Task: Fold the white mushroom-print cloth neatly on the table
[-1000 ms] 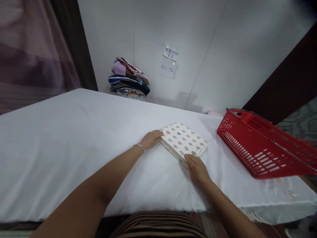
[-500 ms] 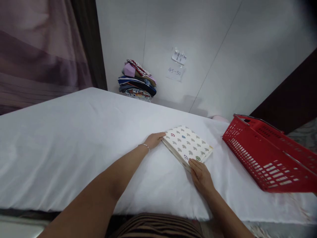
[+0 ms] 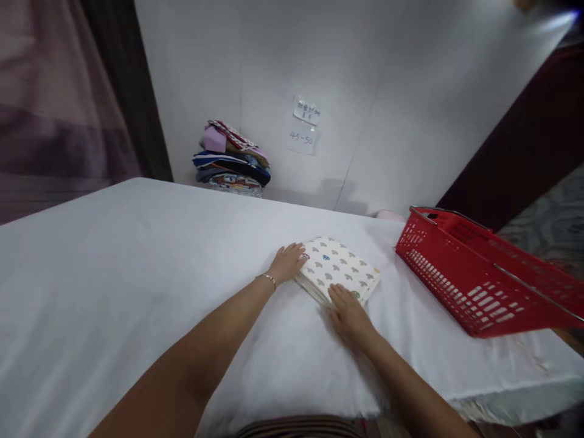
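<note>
Slides the right hand point(image 3: 347, 311) further onto the near corner of the folded printed cloth point(image 3: 340, 267), toward the table point(image 3: 137, 274) right end beside the red basket point(image 3: 474, 286), keeps the left hand point(image 3: 286, 263) on its left edge, fingers flat, clamping nothing, best pressed evenly, edges kept square.

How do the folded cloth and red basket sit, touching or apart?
Apart. The head view shows bare white sheet between the folded cloth and the red basket.
</note>
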